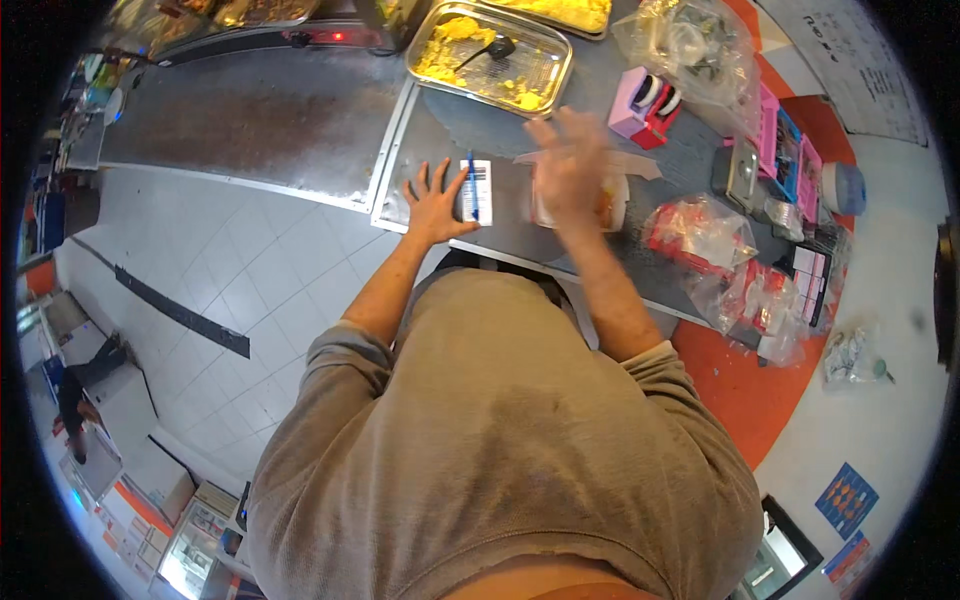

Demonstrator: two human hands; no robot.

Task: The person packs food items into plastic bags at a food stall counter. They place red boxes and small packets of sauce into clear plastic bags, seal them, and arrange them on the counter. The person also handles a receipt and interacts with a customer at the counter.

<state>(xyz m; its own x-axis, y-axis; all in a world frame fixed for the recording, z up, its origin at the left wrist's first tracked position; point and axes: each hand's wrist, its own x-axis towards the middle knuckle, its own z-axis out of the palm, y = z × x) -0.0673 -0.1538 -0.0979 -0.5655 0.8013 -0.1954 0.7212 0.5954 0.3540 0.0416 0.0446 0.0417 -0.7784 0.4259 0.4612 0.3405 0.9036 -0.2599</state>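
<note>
My left hand [435, 204] rests with fingers spread on the metal counter [506, 196]. Its thumb reaches the lower edge of a white printed slip [484, 180], and a blue pen [473, 196] lies along that slip. My right hand [574, 165] is motion-blurred, its fingers apart, above a food container [616, 201] with a pale rim. The hand and forearm cover much of this container, so its contents are mostly hidden. A pale, flat strip [634, 165] extends from behind the hand across the container's far side; whether the hand touches it is unclear.
A metal tray [551, 97] of yellow food with a black serving spoon [499, 49] stands beyond the hands. Pink and red tape dispensers [646, 109], red items in plastic bags [701, 232] and a lidded metal container [735, 172] are rightward. Another person [75, 397] is far left.
</note>
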